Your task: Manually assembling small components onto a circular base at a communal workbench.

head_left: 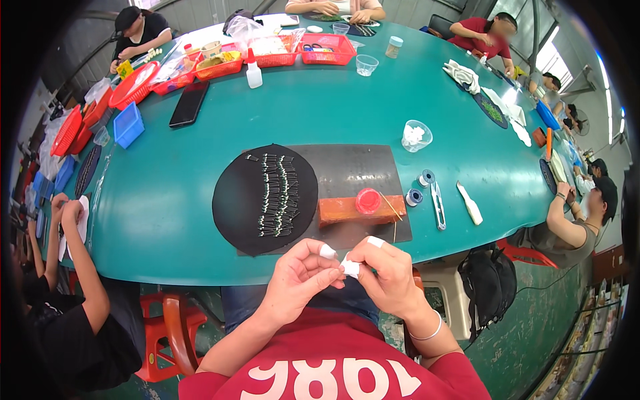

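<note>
In front of my chest, just past the table's near edge, my two hands meet. My left hand (301,275) is closed, its thumb and curled fingers pinching at one edge of a small white piece (351,268), like tissue or tape. The other side of that piece is pinched by my right hand (388,275). White wrapping covers one fingertip of each hand. Beyond them a round black pad (233,200) carries rows of small dark pins with pale green tips. A reddish wooden block (333,212) beside it bears a small pink-red tub (368,201) and a thin stick (392,205).
On the green table (300,110), to the right, are two thread spools (414,197), thread snips (438,205), a white-handled tool (469,203) and a cup of white bits (417,136). Farther off lie a black phone (189,105), a white bottle (253,70) and red baskets (330,50). Several people sit around.
</note>
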`<state>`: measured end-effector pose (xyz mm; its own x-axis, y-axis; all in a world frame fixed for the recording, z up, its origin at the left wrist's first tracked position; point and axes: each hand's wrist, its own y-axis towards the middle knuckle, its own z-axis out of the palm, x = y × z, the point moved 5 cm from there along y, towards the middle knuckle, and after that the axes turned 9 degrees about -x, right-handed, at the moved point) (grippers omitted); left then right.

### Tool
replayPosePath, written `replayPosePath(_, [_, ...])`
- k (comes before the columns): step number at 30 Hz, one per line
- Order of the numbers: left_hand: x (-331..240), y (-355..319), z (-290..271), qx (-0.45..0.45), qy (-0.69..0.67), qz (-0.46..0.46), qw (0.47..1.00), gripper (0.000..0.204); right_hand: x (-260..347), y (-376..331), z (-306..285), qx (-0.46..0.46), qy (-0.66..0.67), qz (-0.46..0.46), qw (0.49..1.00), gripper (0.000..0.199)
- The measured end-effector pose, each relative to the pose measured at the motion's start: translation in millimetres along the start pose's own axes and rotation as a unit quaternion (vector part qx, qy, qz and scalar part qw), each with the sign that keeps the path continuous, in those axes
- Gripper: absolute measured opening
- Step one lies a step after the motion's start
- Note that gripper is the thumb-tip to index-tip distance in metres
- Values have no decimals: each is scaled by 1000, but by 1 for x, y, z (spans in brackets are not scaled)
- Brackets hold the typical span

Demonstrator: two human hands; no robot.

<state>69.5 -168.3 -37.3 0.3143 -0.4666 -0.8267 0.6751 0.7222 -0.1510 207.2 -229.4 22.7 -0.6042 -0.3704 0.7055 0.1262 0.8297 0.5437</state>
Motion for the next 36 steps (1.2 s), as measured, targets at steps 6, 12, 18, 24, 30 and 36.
replayPosePath(6, [-12,-9,5,-13,72,6,997,13,-1,-6,4,-19,-20,22,999,11])
replayPosePath(12, [-18,-12,4,-54,222,64,971,9,0,-4,4,-15,-12,22,1000,11])
replayPosePath(18, [-16,-17,1,-72,208,88,972,10,5,-6,10,-55,-39,-36,997,18])
replayPosePath(24, [-36,-27,-5,-98,321,156,929,8,6,-6,17,-25,-28,-56,998,21])
replayPosePath(30, [-79,-22,-42,-220,583,356,696,16,-4,-2,5,-67,2,23,998,19])
replayPosePath(36, [-80,-12,-53,-233,646,358,633,19,-1,-3,12,-22,32,13,999,18])
